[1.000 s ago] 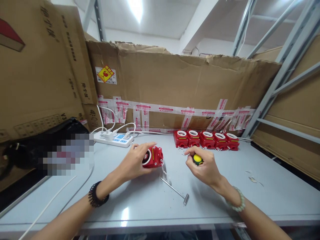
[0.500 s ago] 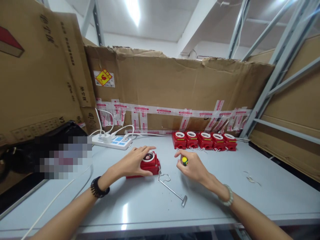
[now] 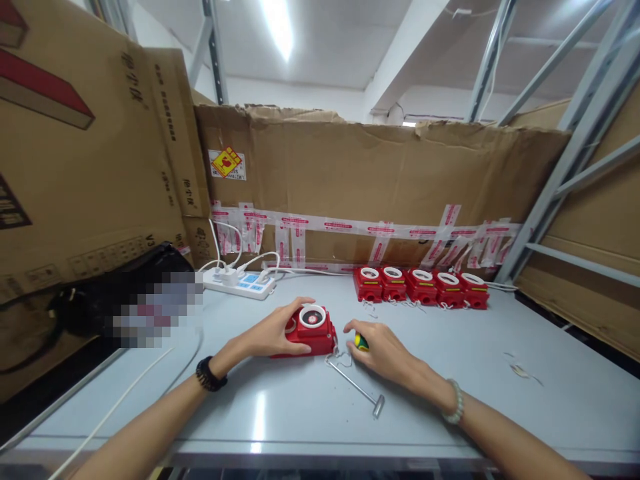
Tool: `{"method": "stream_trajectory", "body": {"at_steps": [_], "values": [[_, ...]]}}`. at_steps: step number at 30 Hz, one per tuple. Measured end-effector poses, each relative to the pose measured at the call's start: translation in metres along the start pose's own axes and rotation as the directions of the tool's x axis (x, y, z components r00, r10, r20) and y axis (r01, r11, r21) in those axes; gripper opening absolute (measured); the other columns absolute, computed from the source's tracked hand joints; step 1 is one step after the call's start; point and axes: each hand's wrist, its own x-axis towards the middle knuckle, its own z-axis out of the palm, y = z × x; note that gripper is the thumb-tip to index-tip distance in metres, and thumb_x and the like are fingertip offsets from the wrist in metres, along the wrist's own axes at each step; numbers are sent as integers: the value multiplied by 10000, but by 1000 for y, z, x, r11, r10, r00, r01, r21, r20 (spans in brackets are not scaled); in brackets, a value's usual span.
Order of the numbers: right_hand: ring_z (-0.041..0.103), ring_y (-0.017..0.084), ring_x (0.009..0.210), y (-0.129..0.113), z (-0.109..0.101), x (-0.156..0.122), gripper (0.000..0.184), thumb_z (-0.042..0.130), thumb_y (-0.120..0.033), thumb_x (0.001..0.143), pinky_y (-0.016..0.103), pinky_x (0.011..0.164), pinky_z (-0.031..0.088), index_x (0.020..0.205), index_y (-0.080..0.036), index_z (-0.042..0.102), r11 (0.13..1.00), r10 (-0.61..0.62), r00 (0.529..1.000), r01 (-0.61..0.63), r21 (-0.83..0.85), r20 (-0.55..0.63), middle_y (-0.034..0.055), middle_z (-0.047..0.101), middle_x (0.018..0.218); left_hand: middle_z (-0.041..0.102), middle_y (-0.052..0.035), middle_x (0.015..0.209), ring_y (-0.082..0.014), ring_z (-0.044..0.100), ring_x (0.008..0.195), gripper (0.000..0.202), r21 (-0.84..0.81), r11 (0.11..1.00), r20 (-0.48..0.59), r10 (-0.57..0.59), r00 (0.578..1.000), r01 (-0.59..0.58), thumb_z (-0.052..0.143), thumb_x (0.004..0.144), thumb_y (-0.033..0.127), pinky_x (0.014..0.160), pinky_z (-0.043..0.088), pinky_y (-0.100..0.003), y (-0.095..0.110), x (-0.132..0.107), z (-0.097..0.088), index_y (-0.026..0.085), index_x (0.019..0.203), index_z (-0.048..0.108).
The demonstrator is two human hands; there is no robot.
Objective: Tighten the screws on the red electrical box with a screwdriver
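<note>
A red alarm box [image 3: 320,341] with a white ring around a dark round window lies on the table, left of the middle. My left hand [image 3: 280,330] grips its left side, thumb along the front and fingers over the back. Just right of the box, my right hand [image 3: 385,350] is closed around a screwdriver [image 3: 361,342] with a yellow and green handle; its shaft is hidden. A small metal hammer [image 3: 356,387] lies in front, between my hands, beside a thin white chain [image 3: 345,360] at the box's right corner.
Several similar red boxes [image 3: 421,287] stand in a row at the back right. A white power strip [image 3: 243,283] with plugs sits back left. Cardboard [image 3: 320,173] walls the rear edge. Scraps [image 3: 520,370] lie right, a black bag [image 3: 145,293] left.
The view has swung slightly left. My left hand has slid off the box's top to its left side, uncovering the ring. My right hand has come nearer the box with the screwdriver.
</note>
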Motion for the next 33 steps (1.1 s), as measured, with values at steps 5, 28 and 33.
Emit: {"method": "stream_trajectory", "body": {"at_steps": [5,28,33], "values": [[609,192,826,0,4,2,168,557,-228,789,268,718,386,943,-194,613,996,48,996,-43,-73,74,48,679,877,564,-81,1205,-233,592,1027,790,-83,997,-24,0,1000,-2,721,696,325,918,478,-388,-2,0,10,241,1351,288],[583,208,863,2,-14,6,220,515,-308,826,304,759,389,978,-173,598,983,133,974,-106,-147,185,77,633,951,489,-65,1249,-243,518,1065,442,232,967,6,105,994,-104,616,809,329,939,420,-373,6,4,-3,268,1222,469],[586,215,840,5,-18,10,247,532,-365,817,308,727,384,964,-180,605,982,146,963,-113,-153,227,78,637,942,524,-78,1259,-268,535,1044,670,227,974,26,7,1000,-13,680,745,400,910,430,-395,2,2,-3,266,1318,358]]}}
